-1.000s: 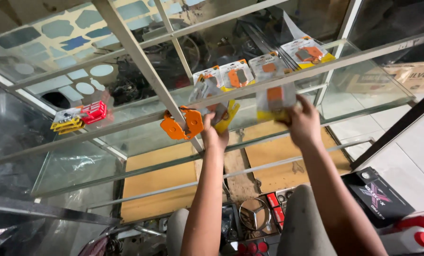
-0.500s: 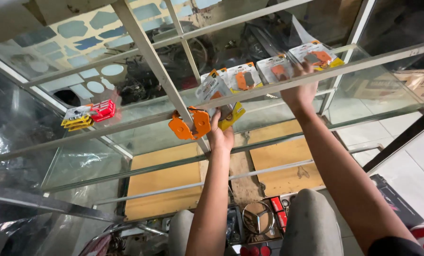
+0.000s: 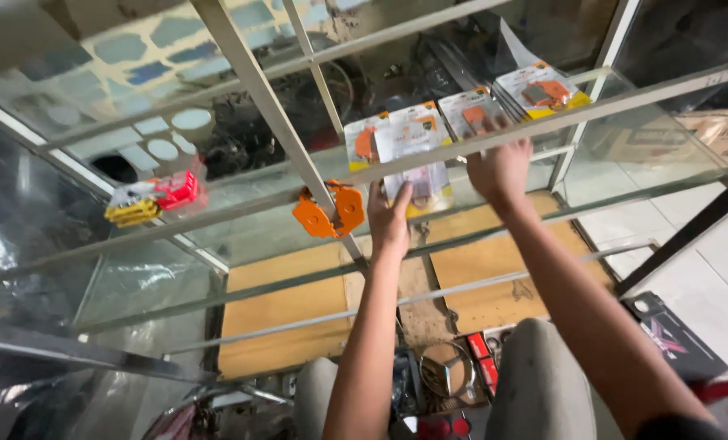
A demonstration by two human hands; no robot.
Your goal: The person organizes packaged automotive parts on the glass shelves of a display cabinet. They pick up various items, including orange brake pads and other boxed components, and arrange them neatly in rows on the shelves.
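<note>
Inside a glass display case, my left hand [image 3: 390, 222] grips a clear blister pack [image 3: 417, 163] on the glass shelf [image 3: 649, 155]. My right hand [image 3: 501, 167] rests flat, fingers spread, touching another pack [image 3: 471, 114], orange parts [image 3: 329, 213] nearby.

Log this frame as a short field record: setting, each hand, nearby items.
setting: glass display case with metal frame bars, seen from above
left hand: reaching into the case, fingers on a clear blister pack
right hand: on the glass shelf at another blister pack; grip unclear
nearby: orange parts left of the left hand, red and yellow items farther left
below: wooden boards
</note>
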